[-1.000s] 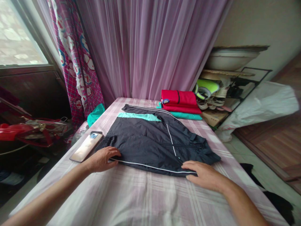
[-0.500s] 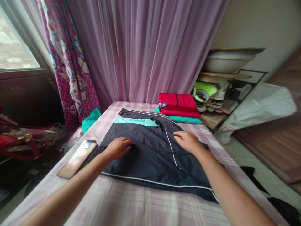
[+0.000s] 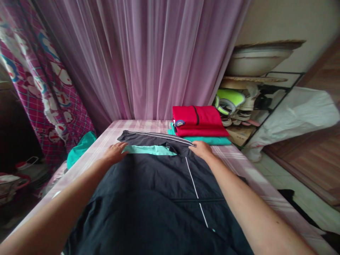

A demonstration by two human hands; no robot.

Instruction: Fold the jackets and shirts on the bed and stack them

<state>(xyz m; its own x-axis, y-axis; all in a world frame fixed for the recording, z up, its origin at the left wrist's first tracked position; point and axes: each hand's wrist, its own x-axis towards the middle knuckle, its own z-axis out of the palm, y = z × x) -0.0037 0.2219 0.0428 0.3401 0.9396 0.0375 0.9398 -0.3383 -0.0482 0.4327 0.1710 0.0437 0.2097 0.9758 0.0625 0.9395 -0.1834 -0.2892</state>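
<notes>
A dark jacket [image 3: 148,184] with white piping lies spread over the table, its near part running out of view at the bottom. Across its far part runs a turquoise band [image 3: 151,150], and beyond that a dark sleeve [image 3: 148,137] with white stripes lies crosswise. At the band's left end, my left hand [image 3: 114,153] has its fingers closed on the fabric edge. My right hand [image 3: 202,149] pinches the cloth by the striped sleeve's right end. Forearms cover parts of the jacket's sides.
Folded red clothing [image 3: 200,120] rests on folded turquoise cloth [image 3: 207,140] at the table's far right. The table has a checked cloth [image 3: 103,136]. Purple curtains [image 3: 148,60] hang behind it. On the right stand a shoe rack [image 3: 285,94] and a white plastic bag [image 3: 300,115].
Both hands have moved away from me to the jacket's far part and taken hold of its fabric. The view has shifted closer, and the phone on the left is no longer visible.
</notes>
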